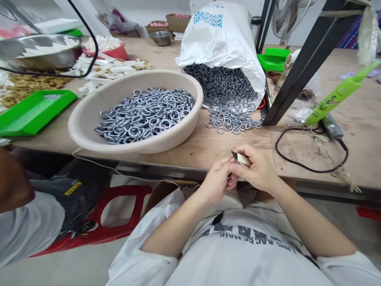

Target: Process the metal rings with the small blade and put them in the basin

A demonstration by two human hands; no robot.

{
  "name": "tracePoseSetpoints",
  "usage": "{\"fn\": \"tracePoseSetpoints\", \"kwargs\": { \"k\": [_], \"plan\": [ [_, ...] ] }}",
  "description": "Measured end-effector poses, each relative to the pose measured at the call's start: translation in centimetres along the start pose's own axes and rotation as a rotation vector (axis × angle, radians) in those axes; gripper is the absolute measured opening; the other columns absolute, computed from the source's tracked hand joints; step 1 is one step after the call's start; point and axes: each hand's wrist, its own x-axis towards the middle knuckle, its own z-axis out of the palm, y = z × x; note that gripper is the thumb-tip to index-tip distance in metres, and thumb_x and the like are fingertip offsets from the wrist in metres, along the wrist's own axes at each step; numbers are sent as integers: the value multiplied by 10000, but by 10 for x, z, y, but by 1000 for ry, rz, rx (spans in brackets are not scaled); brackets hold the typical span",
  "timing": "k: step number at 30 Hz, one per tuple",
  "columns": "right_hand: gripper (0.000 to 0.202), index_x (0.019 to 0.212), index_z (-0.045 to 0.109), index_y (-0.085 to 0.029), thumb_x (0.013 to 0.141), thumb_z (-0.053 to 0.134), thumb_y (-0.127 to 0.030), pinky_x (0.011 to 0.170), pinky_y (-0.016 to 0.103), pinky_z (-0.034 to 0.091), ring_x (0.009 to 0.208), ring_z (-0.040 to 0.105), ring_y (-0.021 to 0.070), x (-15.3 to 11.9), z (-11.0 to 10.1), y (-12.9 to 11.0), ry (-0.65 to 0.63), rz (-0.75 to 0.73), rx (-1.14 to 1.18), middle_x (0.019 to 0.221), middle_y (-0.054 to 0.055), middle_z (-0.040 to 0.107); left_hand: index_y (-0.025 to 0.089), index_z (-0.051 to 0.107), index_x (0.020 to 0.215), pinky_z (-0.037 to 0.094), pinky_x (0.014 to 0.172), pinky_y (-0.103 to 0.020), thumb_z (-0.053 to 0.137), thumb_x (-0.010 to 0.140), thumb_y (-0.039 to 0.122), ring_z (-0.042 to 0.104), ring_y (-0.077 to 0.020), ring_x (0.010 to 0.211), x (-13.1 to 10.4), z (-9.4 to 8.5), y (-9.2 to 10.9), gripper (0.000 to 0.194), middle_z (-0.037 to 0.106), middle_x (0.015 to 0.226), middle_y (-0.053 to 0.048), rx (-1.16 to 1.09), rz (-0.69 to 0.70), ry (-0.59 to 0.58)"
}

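Observation:
Both of my hands meet just in front of the table edge, above my lap. In my right hand (259,167) is a small knife (243,159) with a dark pointed blade and a cream-coloured handle; its tip points up and to the left. My left hand (216,179) touches the right one, its fingers pinched together. A bit of something greyish shows between the hands, but the fingers hide most of it. Beyond them, a pile of loose grey rings (233,119) lies on the table, spilling from a white sack (220,37).
A large beige basin (135,147) full of grey rings stands left of the sack. Green trays (38,113), a steel bowl (44,55) and white pieces lie further left. On the right are a black metal post (303,67) and a cable (309,169). A person sits at left.

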Motion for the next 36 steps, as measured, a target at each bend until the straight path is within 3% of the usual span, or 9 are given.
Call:
{"fn": "tracePoseSetpoints", "kwargs": {
  "k": [4, 7, 11, 14, 16, 19, 22, 28, 36],
  "plan": [
    [347, 811, 618, -198, 942, 534, -507, 596, 258, 373, 648, 542, 142, 38, 5, 13, -135, 76, -46, 705, -8, 613, 170, 463, 735, 239, 387, -155, 657, 850, 507, 328, -34, 430, 1, -9, 1, 405, 400, 582, 68, 2, -8, 23],
    [284, 771, 624, -182, 852, 681, -448, 632, 279, 334, 705, 530, 157, 77, -5, 42, 36, 77, -514, 784, 40, 640, 145, 553, 772, 336, 398, -176, 644, 863, 479, 409, -48, 449, -1, -15, 2, 358, 499, 628, 34, 16, 21, 57],
    [183, 774, 630, -167, 858, 679, -322, 673, 308, 322, 761, 536, 172, 97, -17, 60, 91, 112, -663, 878, 92, 656, 139, 670, 1079, 429, 436, -173, 707, 818, 393, 546, -67, 564, 1, -23, 9, 366, 667, 890, -48, 41, 89, 113],
    [266, 714, 593, -189, 900, 616, -377, 616, 283, 335, 655, 494, 141, 81, -16, 47, 28, 113, -465, 724, 26, 607, 174, 673, 1120, 434, 438, -155, 739, 784, 354, 553, -64, 595, 5, -30, 14, 386, 653, 889, -24, 30, 121, 185],
    [316, 765, 599, -198, 933, 557, -462, 557, 261, 346, 576, 454, 121, 60, -9, 30, -22, 155, -78, 635, -20, 540, 171, 679, 1070, 433, 429, -160, 751, 777, 407, 523, -62, 570, 10, -30, 14, 383, 598, 810, 5, 21, 137, 215],
    [321, 832, 604, -196, 901, 607, -509, 495, 238, 364, 511, 425, 97, 25, 10, 7, 20, 228, 382, 592, -50, 473, 153, 659, 943, 418, 406, -166, 743, 765, 540, 480, -65, 548, 16, -22, 5, 434, 518, 744, 21, 31, 163, 212],
    [303, 852, 565, -211, 890, 629, -505, 458, 232, 414, 514, 476, 99, -1, 30, -2, 116, 305, 579, 648, -45, 508, 179, 578, 876, 397, 395, -167, 701, 777, 612, 444, -66, 522, 21, -8, -8, 460, 492, 711, 37, 67, 201, 183],
    [294, 1137, 583, -258, 901, 642, -423, 636, 297, 538, 769, 620, 169, -12, 30, 5, 232, 202, 387, 939, 26, 633, 196, 505, 819, 348, 395, -172, 645, 825, 617, 379, -59, 463, 18, 2, -18, 444, 423, 614, 66, 97, 191, 120],
    [275, 825, 608, -209, 958, 555, -443, 595, 283, 337, 619, 470, 135, -8, -1, 3, 159, -14, -156, 670, -13, 536, 184, 470, 733, 250, 352, -165, 684, 813, 555, 265, -36, 396, 7, 6, -1, 436, 354, 549, 85, -28, 46, 42]
  ]
}}
